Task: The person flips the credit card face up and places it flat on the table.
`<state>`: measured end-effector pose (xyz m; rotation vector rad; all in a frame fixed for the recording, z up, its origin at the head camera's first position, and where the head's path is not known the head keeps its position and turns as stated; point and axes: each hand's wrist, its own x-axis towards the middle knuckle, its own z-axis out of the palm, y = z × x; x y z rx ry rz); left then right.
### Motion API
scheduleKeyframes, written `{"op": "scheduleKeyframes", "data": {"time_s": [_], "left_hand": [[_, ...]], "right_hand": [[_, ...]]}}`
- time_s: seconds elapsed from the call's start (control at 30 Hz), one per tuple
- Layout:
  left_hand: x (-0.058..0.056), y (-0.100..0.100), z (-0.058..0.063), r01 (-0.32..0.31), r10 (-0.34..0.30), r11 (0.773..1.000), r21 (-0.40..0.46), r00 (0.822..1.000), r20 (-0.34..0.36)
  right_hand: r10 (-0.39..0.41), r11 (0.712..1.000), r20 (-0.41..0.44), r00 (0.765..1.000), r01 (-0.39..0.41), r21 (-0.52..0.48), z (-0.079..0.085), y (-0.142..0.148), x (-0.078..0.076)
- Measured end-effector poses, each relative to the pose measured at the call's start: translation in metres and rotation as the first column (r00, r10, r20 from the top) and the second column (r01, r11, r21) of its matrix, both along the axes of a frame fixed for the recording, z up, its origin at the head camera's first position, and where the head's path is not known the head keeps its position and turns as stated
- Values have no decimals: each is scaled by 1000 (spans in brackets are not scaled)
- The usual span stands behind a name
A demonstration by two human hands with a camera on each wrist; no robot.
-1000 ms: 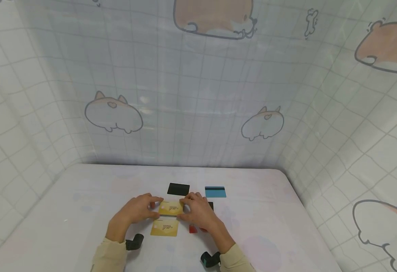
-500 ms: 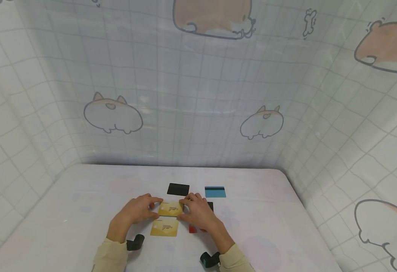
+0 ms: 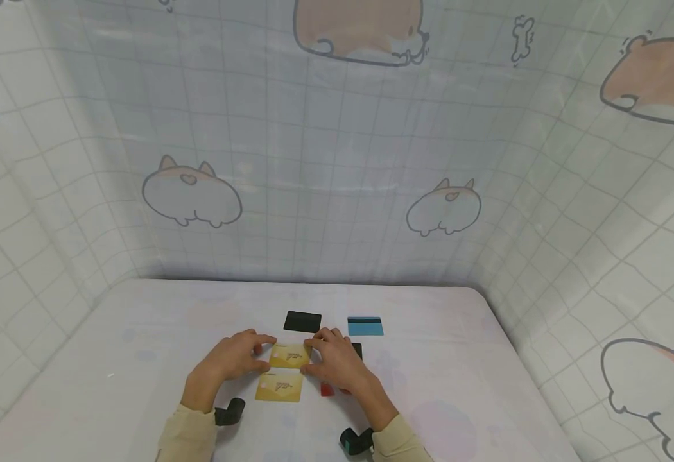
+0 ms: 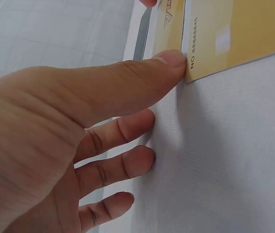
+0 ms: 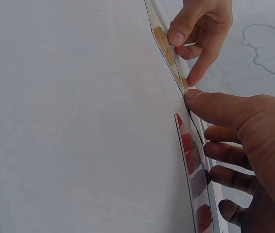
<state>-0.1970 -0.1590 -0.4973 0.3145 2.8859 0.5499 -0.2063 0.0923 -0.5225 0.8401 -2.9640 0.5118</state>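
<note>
Two gold cards lie one above the other in the head view. My left hand (image 3: 233,355) holds the upper gold card (image 3: 287,355) at its left side, thumb at the lower corner and index finger at the upper one. At its right side my right hand (image 3: 337,359) holds the same card between thumb and index finger. Nearer the body, the lower gold card (image 3: 279,387) lies flat, close to the upper one. In the left wrist view, the left thumb (image 4: 169,60) touches the cards where their edges meet. Beneath the right hand, a red card (image 3: 327,389) is mostly hidden.
A black card (image 3: 303,321) and a blue card with a dark stripe (image 3: 365,326) lie behind the hands. Another dark card (image 3: 358,350) shows partly past the right hand. The white table (image 3: 458,372) meets a patterned curtain (image 3: 325,244) at its back and sides.
The dark line along the upper gold card's near edge has gone, leaving a thin light gap; the card looks slightly lower. Both hands stay almost still.
</note>
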Motion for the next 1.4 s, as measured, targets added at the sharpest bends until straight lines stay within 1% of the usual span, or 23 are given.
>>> {"op": "scheduleKeyframes", "data": {"time_s": [0.17, 0.87, 1.07, 1.17, 1.23, 1.3, 1.4], "left_hand": [[-2, -1, 0, -1, 1, 1000, 5, 1000, 5], [-8, -5, 0, 2, -2, 1000, 3, 1000, 22], [-9, -6, 2, 10, -10, 1000, 2, 1000, 26], [-10, -5, 3, 35, -35, 999, 19, 999, -11], [-11, -4, 5, 63, -60, 997, 46, 996, -60], [-13, -2, 7, 95, -85, 993, 77, 989, -124], [-16, 0, 12, 144, -120, 984, 103, 969, -215]], "right_hand": [[-12, 1000, 14, 1000, 12, 9, 1, -2, 0], [-20, 1000, 11, 1000, 20, 6, 1, -7, -3], [-19, 1000, 21, 1000, 19, 10, 0, -8, -4], [-10, 1000, 14, 1000, 10, 8, 3, -7, -5], [0, 1000, -2, 1000, 0, -12, 8, -5, -6], [5, 999, -28, 1000, -6, -40, 14, -2, -7], [1, 996, -43, 999, -5, -86, 21, 3, -10]]}}
